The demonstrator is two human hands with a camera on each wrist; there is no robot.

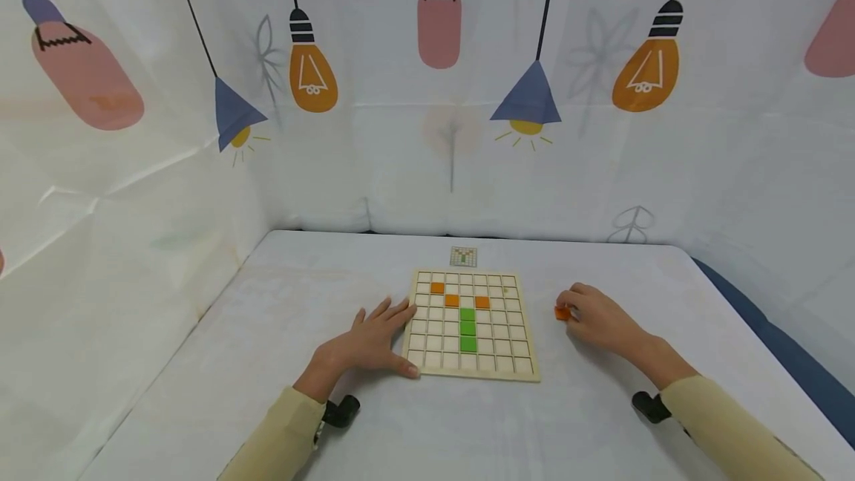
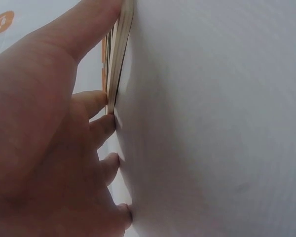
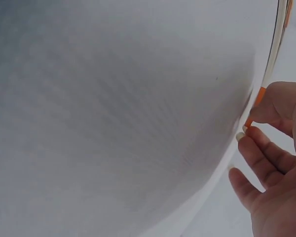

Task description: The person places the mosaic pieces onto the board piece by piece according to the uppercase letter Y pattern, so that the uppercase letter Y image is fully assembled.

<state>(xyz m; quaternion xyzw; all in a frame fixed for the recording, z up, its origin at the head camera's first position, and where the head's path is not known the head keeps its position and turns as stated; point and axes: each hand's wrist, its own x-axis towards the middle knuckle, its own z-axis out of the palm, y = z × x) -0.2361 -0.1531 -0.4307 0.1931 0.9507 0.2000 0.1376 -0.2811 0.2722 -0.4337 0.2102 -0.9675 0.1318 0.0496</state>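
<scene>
A wooden grid board [image 1: 506, 364] lies flat on the white table. Spread along its left edge and lower left corner, my left hand [image 1: 364, 349] touches the board with extended fingers and thumb; the left wrist view shows fingertips against the board's side [image 2: 120, 54]. To the right of the board, my right hand [image 1: 601, 321] pinches an orange square tile [image 1: 562, 313] between thumb and fingers at the tabletop. On the board, three green tiles [image 1: 468, 329] form a column. Three orange tiles [image 1: 482, 303] sit above it, two to the left and one to the right.
A small pattern card [image 1: 464, 256] lies just beyond the board's far edge. The white tabletop [image 1: 320, 266] reaches a lamp-printed curtain [image 1: 387, 162] at the back and left. Dark blue fabric [image 1: 768, 332] shows beyond the right table edge.
</scene>
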